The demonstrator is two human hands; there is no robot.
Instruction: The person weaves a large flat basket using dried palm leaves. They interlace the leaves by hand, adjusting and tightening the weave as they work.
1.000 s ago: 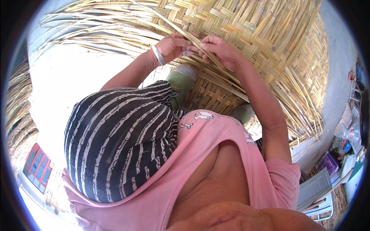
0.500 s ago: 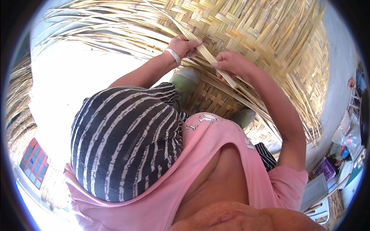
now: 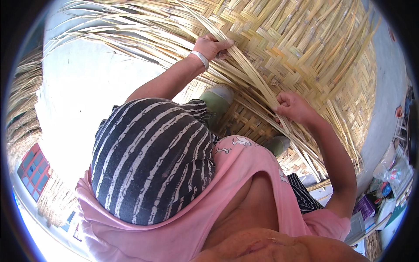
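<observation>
A long pale split-reed strip [image 3: 252, 72] runs slantwise from the upper middle down to the right, over a woven reed mat [image 3: 301, 56]. My left hand [image 3: 211, 47], with a silver bangle on its wrist, grips the strip's upper part between thumb and fingers. Lower on the same strip, my right hand [image 3: 293, 107] is closed with thumb and fingertips pinching it. Under the strip lie the mat's edge and several loose reed ends [image 3: 305, 146]. Other unwoven reeds [image 3: 131, 32] fan out to the left from the mat.
My shoes [image 3: 220, 96] rest at the mat's near edge, below the strip. Pale ground [image 3: 87, 96] stretches to the left. Far left are dry reed bundles [image 3: 26, 96] and a red-framed window [image 3: 34, 171]. Plastic bags and a purple container [image 3: 364, 207] stand at the right.
My right hand has moved down and to the right along the strip, away from my left hand. My left hand keeps its hold; the whole view has shifted slightly.
</observation>
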